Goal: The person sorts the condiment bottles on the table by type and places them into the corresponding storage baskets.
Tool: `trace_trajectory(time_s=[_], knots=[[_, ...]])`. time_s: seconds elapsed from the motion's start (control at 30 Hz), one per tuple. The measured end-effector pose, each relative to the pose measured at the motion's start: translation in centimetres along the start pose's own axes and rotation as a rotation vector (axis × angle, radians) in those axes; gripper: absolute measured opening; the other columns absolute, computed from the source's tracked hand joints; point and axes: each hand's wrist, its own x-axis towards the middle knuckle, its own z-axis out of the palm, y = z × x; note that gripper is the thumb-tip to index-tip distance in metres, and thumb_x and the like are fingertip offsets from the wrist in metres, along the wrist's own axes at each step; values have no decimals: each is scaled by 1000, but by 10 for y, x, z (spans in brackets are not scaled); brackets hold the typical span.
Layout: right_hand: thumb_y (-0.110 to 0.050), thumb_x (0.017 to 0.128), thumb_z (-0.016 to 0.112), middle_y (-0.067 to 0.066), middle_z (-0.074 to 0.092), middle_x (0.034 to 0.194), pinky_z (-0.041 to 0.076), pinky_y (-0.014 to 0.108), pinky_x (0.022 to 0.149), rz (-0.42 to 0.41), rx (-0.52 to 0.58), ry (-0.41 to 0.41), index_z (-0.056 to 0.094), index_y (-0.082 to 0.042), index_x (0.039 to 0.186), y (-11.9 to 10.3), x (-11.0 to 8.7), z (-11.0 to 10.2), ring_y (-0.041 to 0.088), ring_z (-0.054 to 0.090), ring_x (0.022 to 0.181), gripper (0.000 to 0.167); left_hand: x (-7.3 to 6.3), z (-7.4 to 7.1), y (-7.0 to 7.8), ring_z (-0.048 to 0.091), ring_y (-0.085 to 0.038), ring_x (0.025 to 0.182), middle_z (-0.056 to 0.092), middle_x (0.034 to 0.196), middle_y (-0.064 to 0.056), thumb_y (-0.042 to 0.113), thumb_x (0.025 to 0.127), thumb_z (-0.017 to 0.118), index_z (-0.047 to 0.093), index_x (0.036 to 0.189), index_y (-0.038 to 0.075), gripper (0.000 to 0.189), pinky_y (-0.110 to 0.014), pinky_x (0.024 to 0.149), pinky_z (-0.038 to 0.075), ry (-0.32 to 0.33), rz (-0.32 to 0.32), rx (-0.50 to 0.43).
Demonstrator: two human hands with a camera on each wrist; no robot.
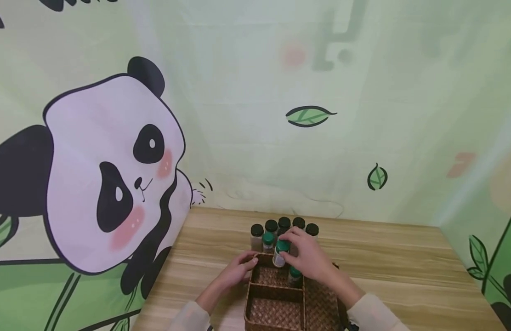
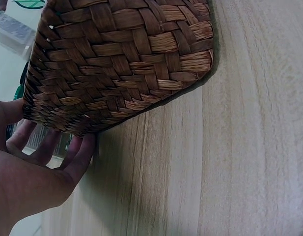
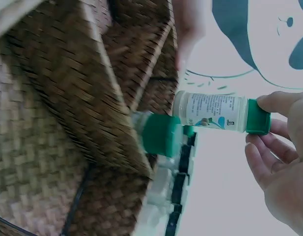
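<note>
My right hand pinches a small clear jar by its green lid; a printed label wraps its side. In the head view this jar is over the back compartment of a brown woven basket with dividers. Another green-lidded jar stands inside that compartment, at its right side. My left hand holds the basket's back left corner, the thumb at the rim. In the left wrist view, its fingers curl round the far side of the woven wall.
Behind the basket stand several black-lidded jars in a cluster, with another green-lidded jar in front of them. Everything rests on a wood-grain table. A panda-printed cloth hangs at the table's back edge.
</note>
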Motion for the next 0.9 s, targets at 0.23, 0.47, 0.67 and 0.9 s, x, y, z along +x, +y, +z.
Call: trace_trajectory(time_s=[0.23,0.47,0.67,0.9], knots=[[-13,92,85,1,66,116,61,37,85,8,-7,-92,74,-6,122,12,-11,24,18,67,101,32,0,0,1,52,-47,137,54,146,-26,25,111,58,55,146,-1,44,-55,98,58,-2,11,-3],[-12,91,85,2,67,115,60,39,85,18,-21,-129,73,-6,119,26,-20,42,20,68,102,31,-2,0,3,52,-49,138,56,145,-24,26,111,58,55,145,0,43,-57,101,56,-4,8,4],[-11,90,86,2,67,113,59,40,84,32,-18,-129,73,-5,119,29,-23,50,20,68,99,32,-1,0,4,52,-48,138,55,147,-24,28,111,58,56,145,1,44,-58,102,55,-7,5,1],[-14,91,86,4,66,114,59,42,86,33,-9,-142,73,-4,120,28,-19,46,23,67,102,33,-1,-1,5,52,-48,138,55,147,-24,28,111,58,56,146,1,44,-57,103,55,-3,-1,13]])
